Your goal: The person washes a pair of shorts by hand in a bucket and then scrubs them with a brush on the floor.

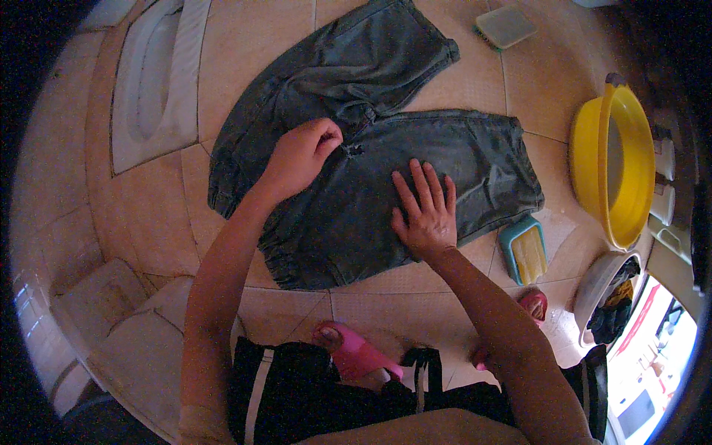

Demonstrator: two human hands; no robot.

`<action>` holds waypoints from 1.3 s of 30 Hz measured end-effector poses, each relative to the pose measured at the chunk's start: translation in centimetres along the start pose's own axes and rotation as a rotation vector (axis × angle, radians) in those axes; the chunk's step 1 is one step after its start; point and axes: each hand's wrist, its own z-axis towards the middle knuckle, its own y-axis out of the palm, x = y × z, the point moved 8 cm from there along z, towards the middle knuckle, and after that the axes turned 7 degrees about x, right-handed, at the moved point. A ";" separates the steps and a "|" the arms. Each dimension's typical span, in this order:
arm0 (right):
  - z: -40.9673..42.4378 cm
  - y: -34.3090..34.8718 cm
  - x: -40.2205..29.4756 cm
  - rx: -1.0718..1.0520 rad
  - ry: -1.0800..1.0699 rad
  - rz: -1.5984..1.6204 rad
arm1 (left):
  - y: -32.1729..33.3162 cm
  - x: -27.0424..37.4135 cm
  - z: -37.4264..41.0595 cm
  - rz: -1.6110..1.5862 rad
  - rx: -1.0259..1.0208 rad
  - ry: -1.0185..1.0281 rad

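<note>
A pair of dark grey-green denim trousers (334,211) lies spread on the tiled floor before me, legs apart, with gathered elastic edges at the lower left. My right hand (427,214) rests flat on the cloth of the nearer leg, fingers spread. Over the middle of the garment is my left hand (303,156), its fingers curled beside a small dark torn-looking or bunched spot in the fabric (354,149). Whether those fingers pinch any cloth is hidden. Close to the nearer leg's hem, a yellow soap bar (529,257) sits in a blue-green soap dish (509,250).
A yellow plastic basin (587,161) stands on the right, with white containers (663,203) behind it. Below it, a pale basin (589,295) holds dark clothes. A scrubbing brush (506,26) lies at top right. A squat toilet (153,83) is set into the floor at upper left.
</note>
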 end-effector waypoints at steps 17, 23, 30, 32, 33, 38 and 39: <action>-0.1 -0.1 0.3 0.004 0.004 -0.007 | 1.4 3.5 -1.6 0.308 0.087 0.275; -0.1 -0.1 0.3 0.001 0.006 -0.010 | 2.1 2.9 -1.0 0.346 -0.005 0.203; 0.0 -0.1 0.2 -0.004 0.011 -0.005 | 0.9 2.7 -0.9 0.285 -0.031 0.165; -0.1 0.0 0.1 -0.003 0.009 0.003 | 0.9 2.5 -1.0 0.288 -0.029 0.172; -0.1 0.1 0.0 -0.007 0.008 0.004 | 1.0 2.4 -1.0 0.290 -0.028 0.176; 0.0 -0.1 -0.1 -0.004 0.007 0.003 | 1.0 2.2 -0.8 0.291 -0.048 0.143; 0.0 0.0 0.0 -0.005 0.006 -0.001 | 1.0 2.1 -0.6 0.284 -0.066 0.114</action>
